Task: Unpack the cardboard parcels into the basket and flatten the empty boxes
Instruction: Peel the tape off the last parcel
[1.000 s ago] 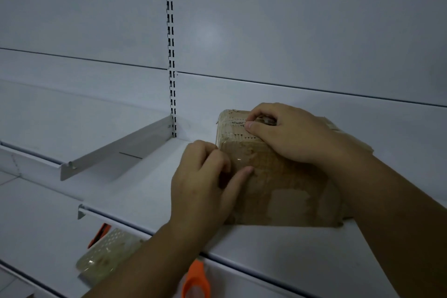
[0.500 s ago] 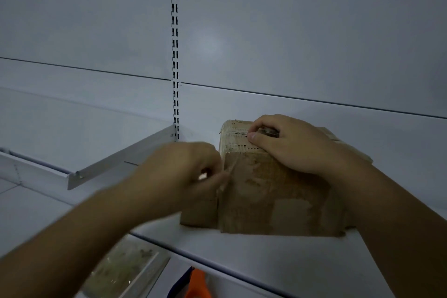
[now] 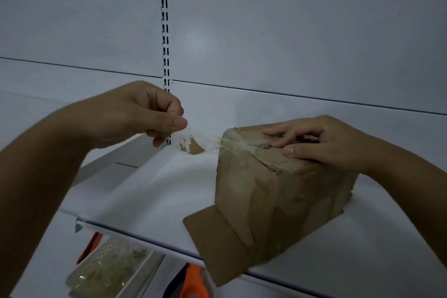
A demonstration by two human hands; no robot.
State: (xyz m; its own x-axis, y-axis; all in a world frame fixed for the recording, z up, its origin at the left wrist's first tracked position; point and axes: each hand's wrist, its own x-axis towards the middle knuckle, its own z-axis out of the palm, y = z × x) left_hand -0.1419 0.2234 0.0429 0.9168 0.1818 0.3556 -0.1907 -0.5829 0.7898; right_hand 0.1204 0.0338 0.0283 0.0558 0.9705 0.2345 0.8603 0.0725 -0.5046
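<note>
A brown cardboard parcel [image 3: 273,189] stands on the white shelf [image 3: 145,191], turned with one corner toward me and a loose flap lying flat at its front. My left hand [image 3: 142,116] pinches a strip of clear tape [image 3: 200,141] that stretches from the parcel's top left edge out to the left. My right hand [image 3: 316,143] rests on the parcel's top, fingers spread across the torn seam and thumb against the top front edge. The parcel's contents are hidden.
A perforated basket [image 3: 108,271] with orange handles [image 3: 193,283] sits below the shelf's front edge at the bottom left. A slotted upright [image 3: 165,31] runs up the grey back panel. A lower shelf bracket [image 3: 108,167] juts out at the left.
My left hand has pulled up and to the left, peeling tape off the parcel. The parcel has swung round, its front flap now lying open. My right hand stays on the top.
</note>
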